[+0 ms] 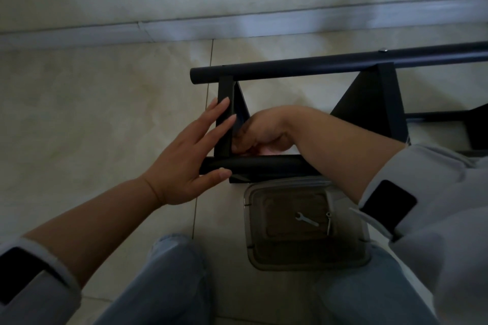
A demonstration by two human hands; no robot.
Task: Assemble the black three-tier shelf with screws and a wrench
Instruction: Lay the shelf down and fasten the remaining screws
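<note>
1. On the tiled floor point(105, 113), close to the wall, the black shelf frame point(290, 64) lies on its side: two round tubes run left to right with flat shelf panels set crosswise between them.
2. By its look it is painted metal, so I judge it stiff, fairly light for its size and smooth enough to slip or roll on the tile; the tubes give the surest hold, while the thin panel edges are less kind to fingers.
3. The left hand point(184, 161) is spread flat, fingers straight, pressing the outer face of the end panel point(224, 119), with the thumb against the near tube point(264, 165). It steadies rather than clasps.
4. The right hand point(261, 132) reaches inside the frame, fingers curled at the corner where that panel meets the near tube. It seems to pinch something small there, perhaps a screw, but the object is hidden and I cannot tell.
5. The joint therefore sits between the two hands, the left outside, the right inside.
6. A clear plastic box point(306, 258) sits on the floor just in front of the near tube, between the knees, holding the wrench point(306, 219) and a screw point(328, 223), untouched.
</note>
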